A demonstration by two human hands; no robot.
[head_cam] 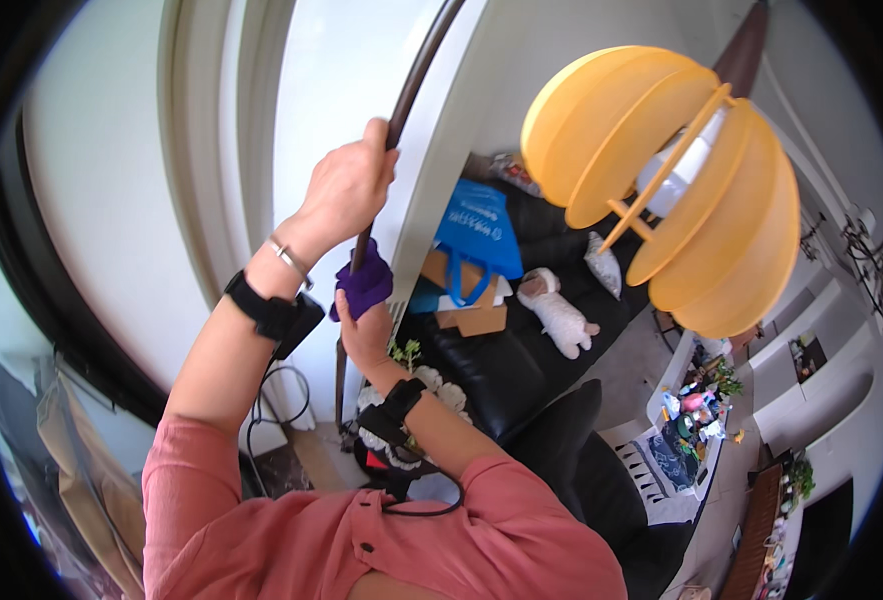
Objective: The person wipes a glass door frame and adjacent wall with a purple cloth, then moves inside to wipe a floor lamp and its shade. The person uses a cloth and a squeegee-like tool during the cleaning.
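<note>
My left hand [351, 184], with a metal bangle and a black strap on its wrist, is closed around the dark pole [420, 71] of what looks like a floor lamp. Below it, my right hand [366, 326] presses a crumpled purple cloth [368, 281] against the same pole; part of the palm is hidden by the cloth. At the upper right hangs a yellow-orange lampshade [749, 225] of curved ribs, with a white bulb [666, 176] inside. The pole runs out of view at the top, so its link to the shade is not visible.
A white wall panel stands behind the pole. To the right, a black leather sofa [501, 371] holds a blue bag [482, 225], cardboard boxes [482, 319] and a white plush toy [561, 319]. A cluttered table [670, 506] is beyond. Black cables [260, 420] hang near my arms.
</note>
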